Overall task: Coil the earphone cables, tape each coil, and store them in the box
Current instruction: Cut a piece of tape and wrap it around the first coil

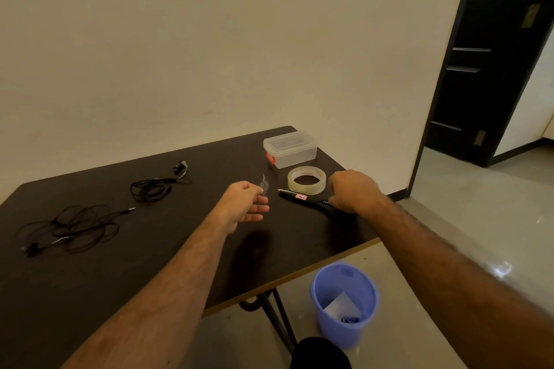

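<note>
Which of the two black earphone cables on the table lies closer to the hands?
The smaller bundle, farther back on the table. The larger, looser tangle lies at the left edge, farther from the left hand.

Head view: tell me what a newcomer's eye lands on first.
Mid-table, the left hand pinches a small clear strip of tape, while the right hand rests on black-handled scissors beside the clear tape roll. Two tangled black earphone cables lie far left; a lidded clear plastic box sits behind the roll.

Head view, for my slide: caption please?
Left hand pinches cut tape strip; right hand rests on scissors.
</note>
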Tool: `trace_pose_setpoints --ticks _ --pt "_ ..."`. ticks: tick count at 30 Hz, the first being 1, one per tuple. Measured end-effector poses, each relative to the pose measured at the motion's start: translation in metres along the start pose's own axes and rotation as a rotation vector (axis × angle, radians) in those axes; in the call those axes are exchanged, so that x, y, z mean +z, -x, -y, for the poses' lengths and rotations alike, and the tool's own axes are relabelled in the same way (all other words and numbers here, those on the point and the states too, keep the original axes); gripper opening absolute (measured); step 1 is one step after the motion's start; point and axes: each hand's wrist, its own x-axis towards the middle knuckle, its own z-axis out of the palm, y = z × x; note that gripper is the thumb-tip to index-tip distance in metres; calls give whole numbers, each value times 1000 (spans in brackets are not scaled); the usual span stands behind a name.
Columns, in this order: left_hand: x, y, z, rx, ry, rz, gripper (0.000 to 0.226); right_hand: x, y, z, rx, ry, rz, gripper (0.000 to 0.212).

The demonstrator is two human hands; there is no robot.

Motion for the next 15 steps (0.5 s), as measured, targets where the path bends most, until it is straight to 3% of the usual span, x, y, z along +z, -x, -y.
trace_pose_setpoints --ticks 3,7,11,13,15 --pt "-6 7 -1 18 -49 87 19 -6 2 8 -56 -222 -120 24" --pt "-14 21 -2 64 -128 230 15 -14 7 30 -192 -699 -76 23" --pt "-30 35 0 84 -162 306 10 -10 14 51 -188 -1214 255 38" --pt "-42 42 2 95 -188 319 10 -6 16 62 -216 -1308 414 52" --pt "-56 49 5 98 -198 292 9 -3 18 77 -266 -1305 469 50"
